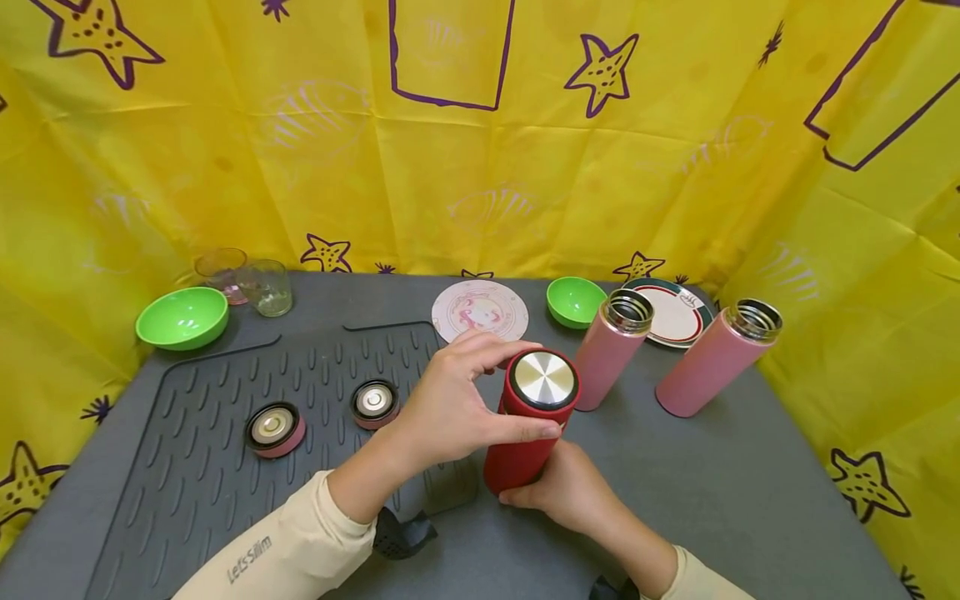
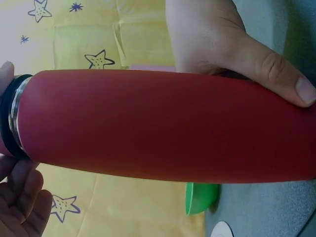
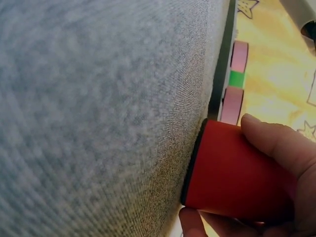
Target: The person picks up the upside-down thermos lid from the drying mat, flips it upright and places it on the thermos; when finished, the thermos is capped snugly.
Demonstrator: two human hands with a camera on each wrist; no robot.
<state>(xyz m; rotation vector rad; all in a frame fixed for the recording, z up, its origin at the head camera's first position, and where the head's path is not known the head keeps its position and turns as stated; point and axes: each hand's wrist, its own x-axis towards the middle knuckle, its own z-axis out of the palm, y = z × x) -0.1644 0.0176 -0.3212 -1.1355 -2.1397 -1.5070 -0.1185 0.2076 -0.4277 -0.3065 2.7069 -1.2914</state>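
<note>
A red thermos bottle (image 1: pixel 517 462) stands close over the table at the front middle. My left hand (image 1: pixel 457 404) grips its cap (image 1: pixel 543 379), which has a shiny silver disc on top, with thumb and fingers on opposite sides. Lower down, my right hand (image 1: pixel 573 492) holds the bottle's body. The left wrist view shows the red body (image 2: pixel 163 126) lying across the frame, a metal ring showing below the cap. In the right wrist view the black-edged base (image 3: pixel 193 163) meets the table surface, with my right thumb (image 3: pixel 276 143) along the side.
Two uncapped pink bottles (image 1: pixel 611 350) (image 1: pixel 716 362) stand at right. Two pink-sided caps (image 1: pixel 275 429) (image 1: pixel 375 403) lie on a grey drying mat (image 1: pixel 202 467). Behind are green bowls (image 1: pixel 182 321) (image 1: pixel 574 302), glasses (image 1: pixel 268 289), a pink round mat (image 1: pixel 480 310) and a plate (image 1: pixel 671 312).
</note>
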